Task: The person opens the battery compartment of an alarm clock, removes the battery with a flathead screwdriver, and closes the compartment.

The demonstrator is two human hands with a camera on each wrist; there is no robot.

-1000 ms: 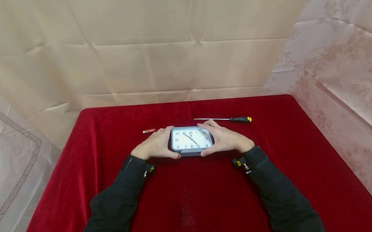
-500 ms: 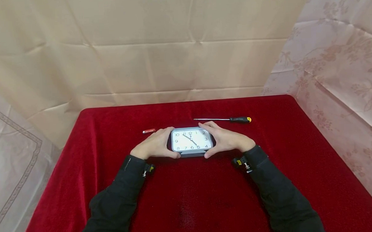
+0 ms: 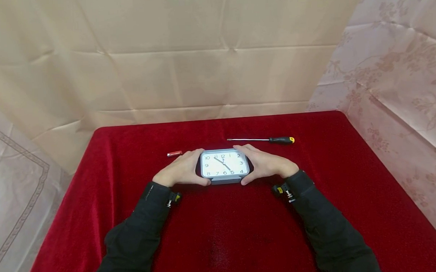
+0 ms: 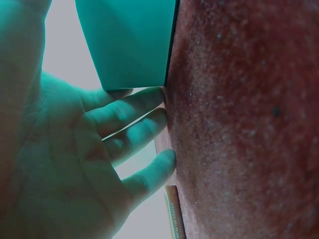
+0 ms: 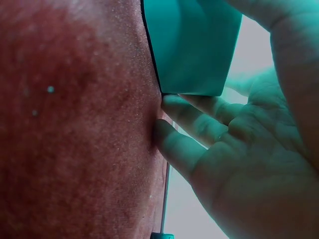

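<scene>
**Clock held between both hands**

A grey clock (image 3: 224, 165) stood on the red tablecloth (image 3: 243, 231), near its middle. The left hand (image 3: 181, 169) and right hand (image 3: 266, 164) gripped its two ends, fingers curled behind. A red battery (image 3: 174, 154) and a screwdriver (image 3: 265, 140) lay just beyond.

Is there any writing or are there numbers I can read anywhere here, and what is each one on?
"10 11 12 1 2 3 4 5 6 7 8 9": hour numerals on the white face of the grey rectangular clock, held between the left hand and right hand.
Small mark under the "12" on the dial: too small to read.
Small red cylinder on the red velvet tablecloth: any print is too blurred.
Black-and-yellow-handled screwdriver: no readable text.
</scene>
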